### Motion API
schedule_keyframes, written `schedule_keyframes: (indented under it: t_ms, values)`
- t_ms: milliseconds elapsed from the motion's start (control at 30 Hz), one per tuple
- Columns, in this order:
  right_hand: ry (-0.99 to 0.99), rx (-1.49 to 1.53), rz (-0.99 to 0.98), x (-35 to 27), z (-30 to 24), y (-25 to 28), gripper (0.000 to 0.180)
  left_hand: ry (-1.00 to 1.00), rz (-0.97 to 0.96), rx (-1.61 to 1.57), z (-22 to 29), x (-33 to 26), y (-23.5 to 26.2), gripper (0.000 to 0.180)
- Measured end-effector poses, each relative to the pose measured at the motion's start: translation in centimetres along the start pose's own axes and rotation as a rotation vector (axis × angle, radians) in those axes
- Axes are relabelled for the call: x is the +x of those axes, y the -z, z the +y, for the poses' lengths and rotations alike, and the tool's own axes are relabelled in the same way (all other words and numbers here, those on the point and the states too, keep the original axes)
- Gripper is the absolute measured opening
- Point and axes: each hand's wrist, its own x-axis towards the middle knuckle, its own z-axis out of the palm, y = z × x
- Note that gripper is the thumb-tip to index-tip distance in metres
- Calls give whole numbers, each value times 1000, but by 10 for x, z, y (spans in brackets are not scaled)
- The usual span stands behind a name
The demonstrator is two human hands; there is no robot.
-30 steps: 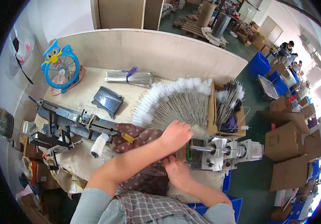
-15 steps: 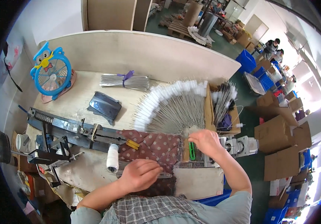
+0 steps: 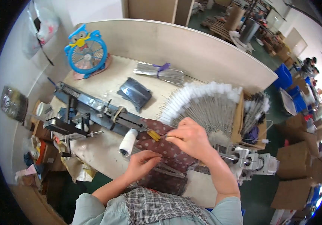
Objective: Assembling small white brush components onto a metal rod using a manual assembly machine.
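Observation:
My right hand is closed in a pinch above the brown polka-dot cloth. A thin wire-like piece shows at its fingertips, pointing toward a small yellow block at the end of a long metal fixture. Lower and to the left, my left hand has thumb and fingers together; anything between them is too small to make out. Beside it stands a white thread spool. Behind my right hand, many thin metal wires with white tips lie fanned out.
A cardboard box of more wires stands right of the fan, near a metal machine part. At the back lie a purple-tied wire bundle and a dark plastic packet. A blue owl-shaped fan stands back left.
My right hand has moved left from the near end of the fanned wires to the yellow block. My left hand stays over the cloth. The view has shifted, moving the scene rightward.

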Motion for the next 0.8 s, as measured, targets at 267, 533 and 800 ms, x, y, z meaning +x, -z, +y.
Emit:
schedule_keyframes:
  t_ms: [267, 533, 800]
  values:
    - [20, -22, 90, 29, -12, -57, 8, 311, 382, -636, 2, -5, 51, 33]
    - [-58, -124, 49, 31, -22, -52, 7, 465, 62, 455, 4, 31, 36, 53]
    - [111, -196, 272, -2, -31, -40, 14, 310, 114, -260, -7, 29, 16, 38]
